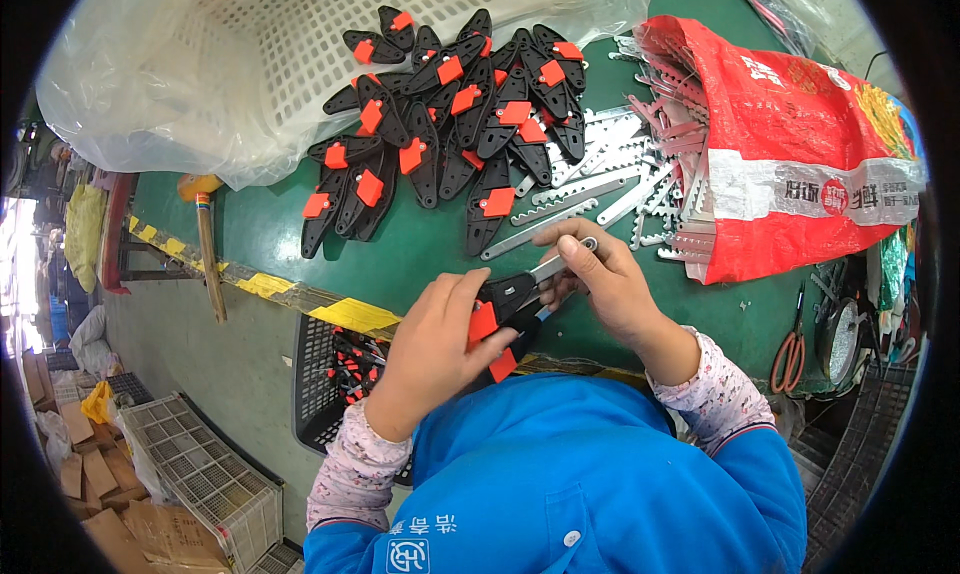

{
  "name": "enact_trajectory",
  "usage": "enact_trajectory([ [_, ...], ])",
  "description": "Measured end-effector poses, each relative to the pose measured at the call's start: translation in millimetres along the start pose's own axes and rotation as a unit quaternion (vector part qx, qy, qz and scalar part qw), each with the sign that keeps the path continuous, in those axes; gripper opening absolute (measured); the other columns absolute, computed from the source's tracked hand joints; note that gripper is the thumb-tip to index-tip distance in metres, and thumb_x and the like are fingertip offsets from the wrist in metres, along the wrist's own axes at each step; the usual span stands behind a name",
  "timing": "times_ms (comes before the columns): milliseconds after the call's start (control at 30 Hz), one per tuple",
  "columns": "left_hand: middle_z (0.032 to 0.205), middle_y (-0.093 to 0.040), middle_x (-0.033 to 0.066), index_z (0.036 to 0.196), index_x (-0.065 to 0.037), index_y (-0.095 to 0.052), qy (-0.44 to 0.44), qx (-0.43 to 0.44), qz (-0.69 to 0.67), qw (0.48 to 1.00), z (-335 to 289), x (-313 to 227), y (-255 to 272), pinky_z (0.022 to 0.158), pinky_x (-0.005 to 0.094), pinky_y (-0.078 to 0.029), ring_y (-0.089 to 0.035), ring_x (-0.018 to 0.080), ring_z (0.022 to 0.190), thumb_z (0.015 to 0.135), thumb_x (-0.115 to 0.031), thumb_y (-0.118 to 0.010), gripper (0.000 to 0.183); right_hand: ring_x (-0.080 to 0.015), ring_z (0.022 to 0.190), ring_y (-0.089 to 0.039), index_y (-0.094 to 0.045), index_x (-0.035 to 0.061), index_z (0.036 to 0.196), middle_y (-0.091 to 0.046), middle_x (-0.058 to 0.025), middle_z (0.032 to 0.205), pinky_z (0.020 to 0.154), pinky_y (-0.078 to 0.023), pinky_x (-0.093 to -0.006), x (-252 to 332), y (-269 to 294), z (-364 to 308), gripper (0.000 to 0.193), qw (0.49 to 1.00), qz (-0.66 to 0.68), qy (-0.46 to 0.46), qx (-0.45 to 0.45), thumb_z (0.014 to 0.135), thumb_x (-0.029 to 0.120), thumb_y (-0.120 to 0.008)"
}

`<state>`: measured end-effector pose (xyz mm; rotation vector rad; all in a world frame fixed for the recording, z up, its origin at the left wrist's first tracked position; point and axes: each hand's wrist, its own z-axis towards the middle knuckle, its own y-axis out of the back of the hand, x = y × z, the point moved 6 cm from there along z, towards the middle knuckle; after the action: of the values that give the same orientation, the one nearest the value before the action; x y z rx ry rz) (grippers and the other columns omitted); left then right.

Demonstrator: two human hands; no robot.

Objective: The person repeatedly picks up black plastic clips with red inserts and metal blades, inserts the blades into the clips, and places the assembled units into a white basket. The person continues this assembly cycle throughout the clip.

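Head feed, remote station; I take all places from the pile [472, 124] of black parts with red tabs on the green bench [410, 264]. The work sits just below the pile, over the near edge. I read the left hand [425, 329] as closed around a black part [510, 292], its red tab [482, 321] beside the fingers. A second red tab [503, 365] shows under that hand (what it belongs to is mostly hidden). The right hand [612, 286] pinches a metal strip [547, 269] near its ringed end, thumb against finger; the strip's other end meets the black part, and I cannot tell how deep it goes.

Right of the pile I log loose strips [582, 187], then a red sack [760, 104] with more spilling from its mouth. Behind the pile: a pale crate [290, 59] with clear plastic. Left of it: a mallet [206, 239]. Far right and lower: scissors [790, 359].
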<state>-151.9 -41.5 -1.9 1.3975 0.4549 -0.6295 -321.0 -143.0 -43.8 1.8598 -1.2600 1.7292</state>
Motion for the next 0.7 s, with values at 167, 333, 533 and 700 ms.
enact_trajectory([
  [167, 0.118, -0.059, 0.0194, 0.13, 0.002, -0.058, 0.015, -0.003, 0.107, 0.994, -0.2, -13.0, -25.6, 0.09, 0.0453, -0.049, -0.058, 0.0385, 0.106, 0.074, -0.027, -0.091, 0.07, -0.0244, 0.083, -0.072, -0.068, 0.0019, 0.113, -0.072, -0.0105, 0.097, 0.072, -0.057, -0.0364, 20.7, 0.8, 7.1, 0.029, 0.878, -0.43, 0.206, -0.036, 0.1, 0.027, -0.074],
  [333, 0.11, -0.058, 0.0187, 0.117, 0.0, -0.059, 0.086, 0.093, 0.175, 0.976, -25.9, 13.0, -3.1, 0.091, 0.0482, -0.049, -0.058, 0.0394, 0.105, 0.07, -0.018, -0.087, 0.058, -0.0246, 0.096, -0.066, -0.071, 0.0074, 0.114, -0.068, -0.0089, 0.113, 0.078, -0.056, -0.0382, 32.9, -15.9, 35.0, 0.031, 0.704, -0.615, 0.355, -0.002, 0.085, 0.014, -0.077],
  [533, 0.127, -0.056, 0.0178, 0.124, 0.0, -0.059, 0.181, 0.093, 0.281, 0.938, -69.7, 35.7, 65.2, 0.1, 0.0485, -0.046, -0.054, 0.039, 0.118, 0.068, -0.016, -0.09, 0.066, -0.019, 0.102, -0.061, -0.071, 0.0112, 0.117, -0.064, -0.0053, 0.131, 0.083, -0.049, -0.0316, 15.5, -62.0, 61.5, 0.033, 0.545, -0.713, 0.428, 0.104, 0.086, 0.017, -0.066],
  [700, 0.139, -0.053, 0.0221, 0.142, 0.002, -0.052, 0.102, -0.036, 0.175, 0.979, -58.4, 30.0, 56.2, 0.108, 0.05, -0.043, -0.051, 0.0429, 0.126, 0.076, -0.011, -0.088, 0.076, -0.021, 0.097, -0.06, -0.067, 0.0108, 0.097, -0.061, -0.0024, 0.102, 0.082, -0.049, -0.0347, 21.0, -86.4, 62.9, 0.015, 0.568, -0.681, 0.436, 0.155, 0.083, 0.017, -0.066],
])
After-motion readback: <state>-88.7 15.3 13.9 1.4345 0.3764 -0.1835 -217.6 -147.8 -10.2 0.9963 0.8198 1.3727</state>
